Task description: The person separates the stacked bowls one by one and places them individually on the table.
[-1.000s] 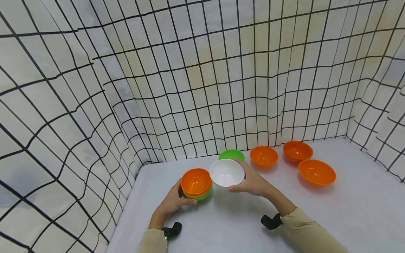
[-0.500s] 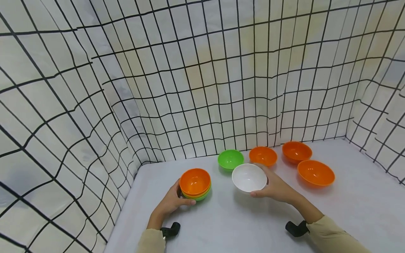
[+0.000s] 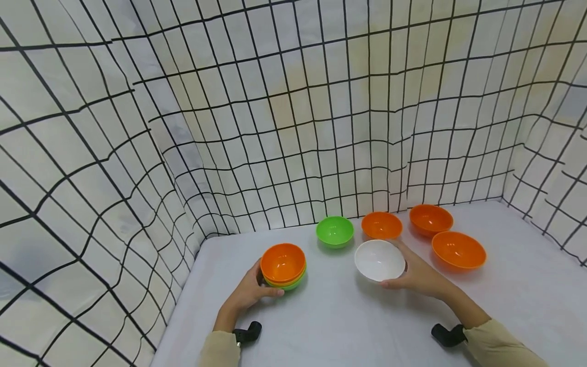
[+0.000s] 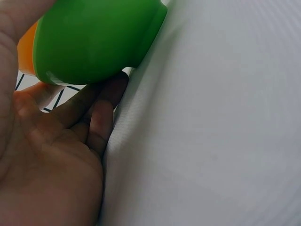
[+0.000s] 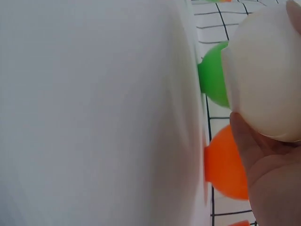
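My left hand [image 3: 247, 291] holds a stack of nested bowls at the left of the table, thumb on the near side and fingers round the far left side. An orange bowl [image 3: 283, 262] is on top, and a green bowl [image 4: 99, 40] forms the bottom, its foot at the tablecloth in the left wrist view. To the right, my right hand [image 3: 416, 274] grips a white bowl [image 3: 379, 260] by its right side, thumb in front. In the right wrist view the white bowl's base hangs clear of the cloth. My fingers behind both bowls are partly hidden.
A green bowl [image 3: 335, 232] stands at the back of the white-covered table [image 3: 330, 326]. Beside it are an orange bowl [image 3: 381, 225], another orange bowl [image 3: 431, 220] and a wider orange one [image 3: 458, 250]. A grid-patterned curtain [image 3: 293, 112] closes off the back and sides.
My right hand has carried the white bowl rightward, away from the stack, bringing the back green bowl into full view. The left hand and its stack have hardly moved.
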Demonstrator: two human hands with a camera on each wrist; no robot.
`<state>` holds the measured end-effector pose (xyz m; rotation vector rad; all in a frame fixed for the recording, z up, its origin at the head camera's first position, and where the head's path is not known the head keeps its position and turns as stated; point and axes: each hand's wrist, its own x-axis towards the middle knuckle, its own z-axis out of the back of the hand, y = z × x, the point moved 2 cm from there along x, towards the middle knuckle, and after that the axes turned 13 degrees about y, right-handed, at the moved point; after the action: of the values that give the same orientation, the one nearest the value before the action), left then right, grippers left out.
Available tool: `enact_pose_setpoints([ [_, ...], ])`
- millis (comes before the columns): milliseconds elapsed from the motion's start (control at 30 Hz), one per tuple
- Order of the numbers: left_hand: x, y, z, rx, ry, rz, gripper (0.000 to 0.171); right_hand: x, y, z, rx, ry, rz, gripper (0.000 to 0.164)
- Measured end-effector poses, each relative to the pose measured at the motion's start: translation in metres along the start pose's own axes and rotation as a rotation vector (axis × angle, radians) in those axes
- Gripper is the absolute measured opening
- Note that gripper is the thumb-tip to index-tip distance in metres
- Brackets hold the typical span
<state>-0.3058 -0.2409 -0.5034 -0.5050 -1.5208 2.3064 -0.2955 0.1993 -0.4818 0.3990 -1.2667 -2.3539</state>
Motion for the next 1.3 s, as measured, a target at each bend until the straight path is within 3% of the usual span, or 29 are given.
enact_pose_setpoints([
  [200, 0.001, 0.0, -0.001, -0.014, 0.009, -0.008, 0.103, -0.004, -0.012, 0.008, -0.044, 0.022, -0.047, 0.108],
  [667, 0.0, -0.001, -0.001, -0.022, -0.001, 0.009, 0.105, -0.01, -0.019, 0.021, -0.081, 0.034, -0.039, 0.106],
  [1033, 0.0, -0.001, -0.002, -0.013, -0.008, 0.002, 0.105, -0.013, -0.023, 0.029, -0.068, 0.049, -0.104, 0.108],
  [1300, 0.001, -0.001, -0.002, -0.024, -0.012, 0.007, 0.106, -0.016, -0.026, 0.033, -0.061, 0.074, -0.101, 0.103],
])
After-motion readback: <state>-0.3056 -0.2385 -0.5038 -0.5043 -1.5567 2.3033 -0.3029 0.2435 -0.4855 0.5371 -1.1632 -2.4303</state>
